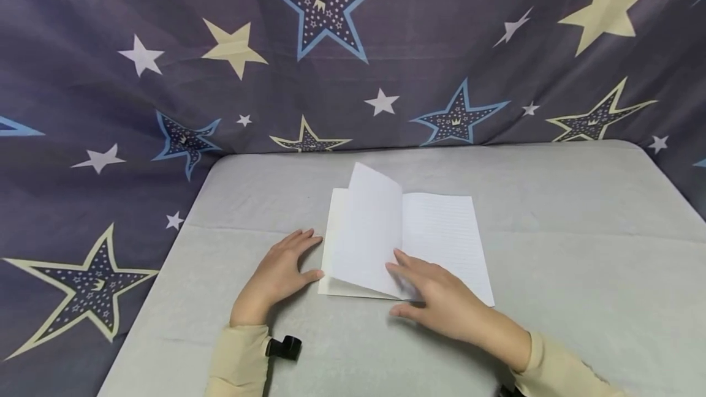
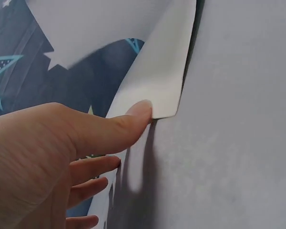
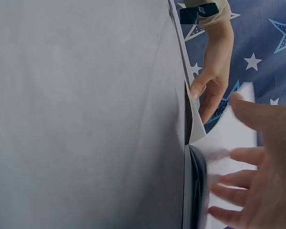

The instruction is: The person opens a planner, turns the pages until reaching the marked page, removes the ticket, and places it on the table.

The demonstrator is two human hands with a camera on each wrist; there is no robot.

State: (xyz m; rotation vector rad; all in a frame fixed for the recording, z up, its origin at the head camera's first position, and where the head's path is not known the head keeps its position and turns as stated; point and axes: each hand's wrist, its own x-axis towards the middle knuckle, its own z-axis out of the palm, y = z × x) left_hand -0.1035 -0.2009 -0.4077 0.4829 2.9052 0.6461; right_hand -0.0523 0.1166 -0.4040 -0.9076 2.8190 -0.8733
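Note:
An open notebook [image 1: 445, 234] with lined right-hand pages lies on the grey-covered table. One white leaf [image 1: 369, 225] stands partly raised over its left side, curving up from the middle. My left hand [image 1: 280, 276] is at the notebook's left edge, its thumb at the lower corner of the cover [image 2: 167, 90] and its fingers loosely spread. Over the lower middle, my right hand [image 1: 447, 302] has its fingers extended by the base of the raised leaf, thumb apart near the bottom edge. Nothing is pinched in the right hand [image 3: 257, 167].
The table [image 1: 573, 262] has a soft grey cover with faint creases. Behind it and along its left side hangs a dark cloth [image 1: 452, 23] printed with stars. A black strap [image 1: 284, 348] is on the left wrist.

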